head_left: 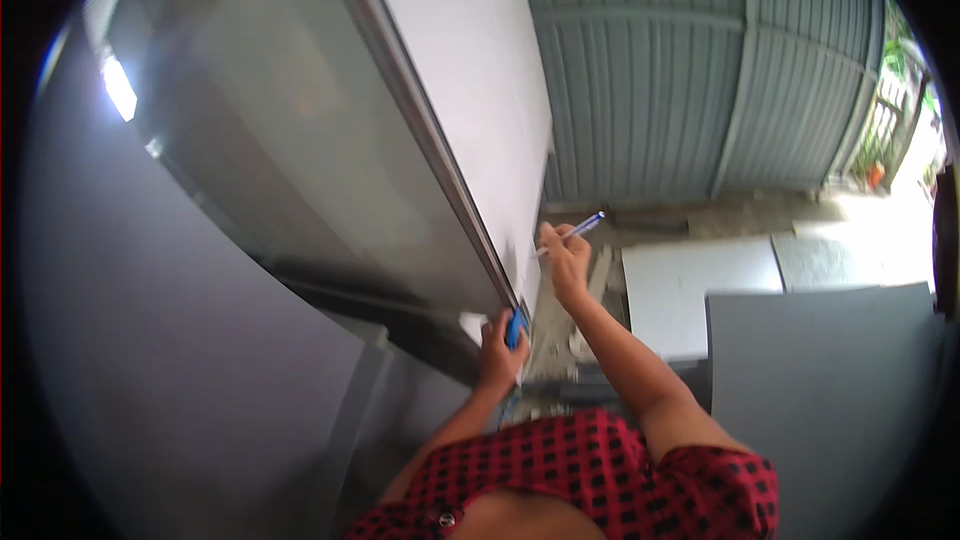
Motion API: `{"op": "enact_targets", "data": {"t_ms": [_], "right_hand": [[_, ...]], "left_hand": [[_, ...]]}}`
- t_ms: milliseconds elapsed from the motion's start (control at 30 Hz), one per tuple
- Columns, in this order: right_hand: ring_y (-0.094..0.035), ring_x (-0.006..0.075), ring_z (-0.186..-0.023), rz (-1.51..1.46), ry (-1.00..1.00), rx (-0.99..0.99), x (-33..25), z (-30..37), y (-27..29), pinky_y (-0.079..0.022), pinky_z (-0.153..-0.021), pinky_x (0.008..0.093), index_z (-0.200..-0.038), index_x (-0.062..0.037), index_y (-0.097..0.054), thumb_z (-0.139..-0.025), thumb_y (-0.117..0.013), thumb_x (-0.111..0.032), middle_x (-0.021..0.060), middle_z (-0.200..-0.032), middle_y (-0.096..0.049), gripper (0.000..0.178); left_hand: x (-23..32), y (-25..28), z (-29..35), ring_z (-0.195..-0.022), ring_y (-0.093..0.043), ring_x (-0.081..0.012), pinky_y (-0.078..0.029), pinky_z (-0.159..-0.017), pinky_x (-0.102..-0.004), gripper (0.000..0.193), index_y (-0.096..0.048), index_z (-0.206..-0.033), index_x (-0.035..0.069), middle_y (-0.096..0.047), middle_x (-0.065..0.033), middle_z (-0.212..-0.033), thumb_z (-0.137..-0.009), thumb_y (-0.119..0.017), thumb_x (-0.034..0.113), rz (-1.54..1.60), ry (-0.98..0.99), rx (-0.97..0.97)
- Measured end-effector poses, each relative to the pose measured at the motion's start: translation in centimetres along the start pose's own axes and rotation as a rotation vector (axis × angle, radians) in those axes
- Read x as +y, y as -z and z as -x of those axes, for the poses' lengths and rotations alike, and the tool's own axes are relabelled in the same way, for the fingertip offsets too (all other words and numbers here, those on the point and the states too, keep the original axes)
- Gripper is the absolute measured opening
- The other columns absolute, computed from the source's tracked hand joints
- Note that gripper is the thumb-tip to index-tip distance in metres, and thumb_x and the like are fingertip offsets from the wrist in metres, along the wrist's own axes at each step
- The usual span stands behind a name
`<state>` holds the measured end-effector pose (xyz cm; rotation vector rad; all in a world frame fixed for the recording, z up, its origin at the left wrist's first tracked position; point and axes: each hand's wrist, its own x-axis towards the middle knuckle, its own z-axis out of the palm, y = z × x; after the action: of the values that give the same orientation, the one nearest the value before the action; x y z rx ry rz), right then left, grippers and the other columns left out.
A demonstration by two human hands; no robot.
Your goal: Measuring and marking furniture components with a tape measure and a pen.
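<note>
My left hand is closed round a small blue object, shaped like a tape measure, at the near corner of a large panel. It rests by the end of the long metal edge strip. My right hand pinches a pen with a blue end, its pale tip pointing toward the white face of the panel. Whether the tip touches that face I cannot tell. Left of the strip spreads a glossy grey surface with blurred reflections.
A smooth grey sheet fills the left side. To the right lie a white board and a grey board. Beyond them stands a green-grey corrugated metal wall. Wooden strips lie on the floor near my right hand.
</note>
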<state>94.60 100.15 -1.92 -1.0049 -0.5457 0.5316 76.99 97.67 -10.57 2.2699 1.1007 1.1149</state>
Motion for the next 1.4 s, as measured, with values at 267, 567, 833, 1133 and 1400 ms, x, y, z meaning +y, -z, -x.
{"op": "enact_targets", "data": {"t_ms": [267,567,833,1133,1400], "right_hand": [[-0.055,0.0185,-0.070,0.278,1.227,-0.144,-34.7,-5.6,-13.5,-0.045,-0.065,0.0299,-0.083,-0.0011,-0.063,-0.085,-0.062,-0.013,0.0093,-0.080,-0.055,0.012],[-0.061,0.0304,-0.097,1.001,1.170,-0.154,-49.0,-6.8,-27.7,-0.048,-0.082,0.0419,-0.101,-0.0075,-0.068,-0.089,-0.053,-0.042,0.0143,-0.098,-0.063,0.039],[-0.060,0.0335,-0.105,1.233,1.133,-0.155,-49.4,-8.2,-30.2,-0.048,-0.088,0.0415,-0.105,-0.0035,-0.066,-0.086,-0.056,-0.036,0.0164,-0.110,-0.064,0.039],[-0.064,0.0339,-0.078,1.275,1.572,0.102,-48.7,-9.8,-30.2,-0.052,-0.070,0.0388,-0.089,-0.0009,-0.068,-0.087,-0.060,-0.025,0.0181,-0.084,-0.066,0.026],[-0.065,0.0338,-0.080,1.298,1.442,-0.013,-50.2,-9.5,-29.4,-0.052,-0.070,0.0401,-0.082,-0.0015,-0.069,-0.083,-0.062,-0.018,0.0202,-0.081,-0.065,0.019]], "left_hand": [[-0.7,0.1,0.7,-0.089,-0.056,-0.0361,-0.050,-0.071,-0.0461,0.040,-0.051,-0.114,0.014,-0.055,-0.0148,-0.096,-0.077,-0.064,0.021,-0.028,-0.065,0.048],[0.1,0.4,0.1,-0.084,-0.058,-0.0366,-0.050,-0.068,-0.0453,0.046,-0.049,-0.118,0.018,-0.051,-0.0152,-0.097,-0.075,-0.066,0.020,0.030,0.010,-0.002],[-0.1,0.5,0.5,-0.085,-0.059,-0.0376,-0.052,-0.068,-0.0450,0.054,-0.048,-0.122,0.019,-0.051,-0.0167,-0.102,-0.072,-0.068,0.018,0.064,0.019,-0.010],[1.0,1.8,0.4,-0.082,-0.060,-0.0346,-0.052,-0.066,-0.0431,0.052,-0.049,-0.121,0.018,-0.053,-0.0136,-0.096,-0.073,-0.067,0.015,0.078,-0.018,0.023],[4.4,6.2,0.0,-0.080,-0.062,-0.0329,-0.052,-0.066,-0.0423,0.052,-0.049,-0.123,0.018,-0.055,-0.0131,-0.097,-0.074,-0.067,0.017,0.094,-0.050,0.013]]}}
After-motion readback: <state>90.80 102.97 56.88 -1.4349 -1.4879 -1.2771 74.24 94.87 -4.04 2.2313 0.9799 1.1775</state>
